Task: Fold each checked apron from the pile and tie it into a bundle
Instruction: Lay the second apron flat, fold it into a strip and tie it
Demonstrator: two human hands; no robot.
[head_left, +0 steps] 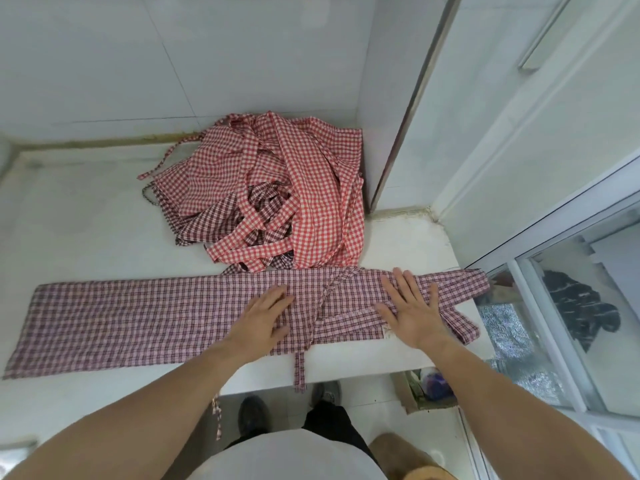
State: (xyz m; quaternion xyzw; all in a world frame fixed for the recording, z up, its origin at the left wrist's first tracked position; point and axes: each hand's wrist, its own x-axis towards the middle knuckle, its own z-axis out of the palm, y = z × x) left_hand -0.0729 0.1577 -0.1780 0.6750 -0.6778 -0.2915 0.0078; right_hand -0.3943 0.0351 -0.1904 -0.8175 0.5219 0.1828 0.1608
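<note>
One folded apron (138, 317), one apron pile (277, 188), two flat hands (266, 317).

Both bare forearms reach forward. The left hand (265, 315) lies flat, palm down, fingers together; the right hand (412, 306) lies flat with fingers spread.

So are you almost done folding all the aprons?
Not nearly. One dark checked apron is folded into a long strip on the counter, and both hands, left and right, press it flat. It isn't tied yet. The pile behind, red and dark aprons tangled together, is still waiting.
</note>
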